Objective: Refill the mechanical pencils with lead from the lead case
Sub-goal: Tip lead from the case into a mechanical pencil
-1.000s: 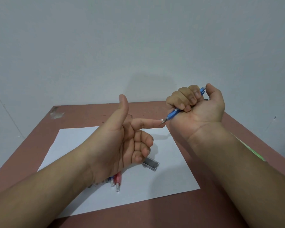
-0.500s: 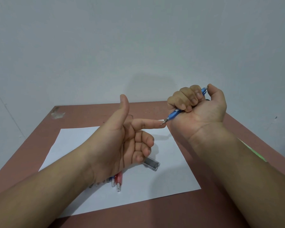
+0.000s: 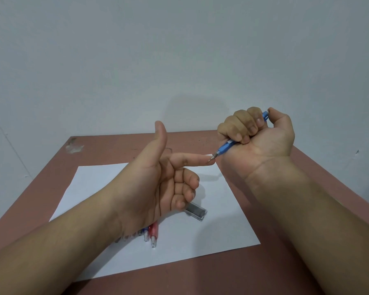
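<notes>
My right hand [image 3: 262, 141] grips a blue mechanical pencil [image 3: 225, 146] in its fist above the table, thumb on the top end and metal tip pointing down-left. My left hand [image 3: 158, 184] is raised with the thumb up and the index finger stretched out; that fingertip touches the pencil's tip, while the other fingers are curled and hold nothing. The clear lead case [image 3: 197, 211] lies on the white paper [image 3: 222, 220] below my left hand. A red pencil [image 3: 153, 233] and another blue one [image 3: 145, 234] lie beside it, partly hidden by my left wrist.
The paper lies on a reddish-brown table [image 3: 115, 145] that stands against a plain pale wall. A scuffed pale patch [image 3: 74, 146] marks the table's far left corner.
Both hands hold nearly the same pose; my left index fingertip stays against the pencil tip. The right fist has shifted only slightly.
</notes>
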The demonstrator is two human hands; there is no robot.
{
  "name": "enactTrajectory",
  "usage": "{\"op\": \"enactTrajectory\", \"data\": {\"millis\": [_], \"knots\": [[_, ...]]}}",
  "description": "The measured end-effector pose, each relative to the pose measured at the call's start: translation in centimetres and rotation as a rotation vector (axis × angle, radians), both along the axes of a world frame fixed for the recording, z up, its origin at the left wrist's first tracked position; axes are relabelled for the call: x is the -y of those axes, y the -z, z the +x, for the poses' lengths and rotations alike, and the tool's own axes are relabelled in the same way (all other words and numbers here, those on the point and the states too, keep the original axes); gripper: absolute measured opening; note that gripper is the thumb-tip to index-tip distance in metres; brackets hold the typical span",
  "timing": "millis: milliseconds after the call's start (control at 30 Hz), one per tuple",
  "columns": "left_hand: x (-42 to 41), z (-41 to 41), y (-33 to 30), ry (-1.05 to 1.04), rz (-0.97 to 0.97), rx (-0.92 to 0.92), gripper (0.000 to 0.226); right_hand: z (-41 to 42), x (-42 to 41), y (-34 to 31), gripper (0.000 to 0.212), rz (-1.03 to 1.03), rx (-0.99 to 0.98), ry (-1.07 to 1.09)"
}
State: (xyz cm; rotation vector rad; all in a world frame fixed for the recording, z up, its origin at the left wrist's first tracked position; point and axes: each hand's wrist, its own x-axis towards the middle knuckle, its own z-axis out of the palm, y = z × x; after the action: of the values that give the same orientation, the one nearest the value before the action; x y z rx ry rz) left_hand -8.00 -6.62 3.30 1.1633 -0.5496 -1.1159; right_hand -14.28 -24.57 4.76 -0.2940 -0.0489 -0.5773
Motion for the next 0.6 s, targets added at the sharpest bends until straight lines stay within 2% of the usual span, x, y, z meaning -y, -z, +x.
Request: {"op": "enactTrajectory", "data": {"millis": [600], "knots": [[-0.03,0.17,0.16,0.017,0.001,0.03,0.099,0.02,-0.07,-0.05,0.042,0.023,-0.006,0.007]]}}
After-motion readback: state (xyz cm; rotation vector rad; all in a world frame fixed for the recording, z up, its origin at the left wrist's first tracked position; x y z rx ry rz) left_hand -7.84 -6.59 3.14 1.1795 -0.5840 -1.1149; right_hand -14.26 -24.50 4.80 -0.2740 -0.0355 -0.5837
